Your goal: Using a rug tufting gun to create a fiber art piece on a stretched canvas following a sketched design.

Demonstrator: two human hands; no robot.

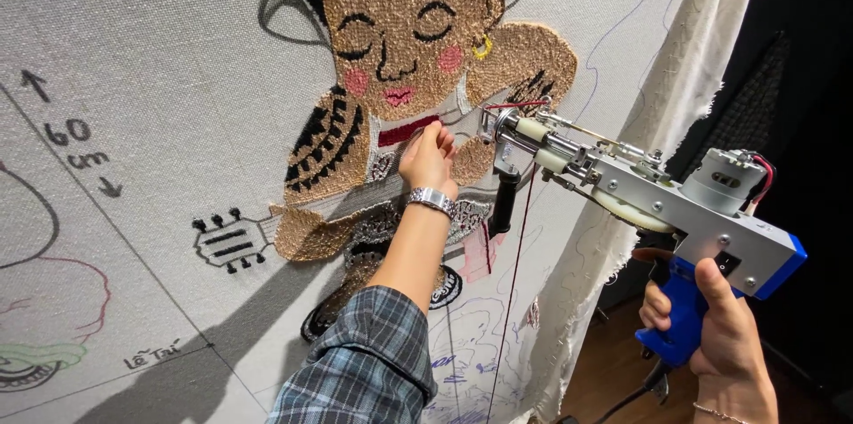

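- Centrally, one stretched cloth [160, 60], grey-white and woven, fills most of the view; it stands near upright with a frayed cream edge [657, 113] on the right.
- One tufted figure [409, 51] in tan yarn on the cloth: closed eyes, pink cheeks, one yellow earring [482, 49], a red band below the chin.
- One small black-and-white guitar head [229, 242] stitched left of the figure; drawn outlines and arrows lie around it.
- One tufting gun [640, 193], silver body, blue grip, one motor on top; its nose touches the cloth just right of the red band.
- One red yarn [518, 246] hangs from the nose down the cloth.
- Left hand [428, 157]: fingers bent, pressed on the cloth beside the nose, grasping nothing; one metal watch [432, 201], plaid sleeve [364, 362].
- Right hand [720, 335]: clenched round the blue grip; thin bracelet.
- Room beyond: dark, with wooden floor [613, 371] at lower right.
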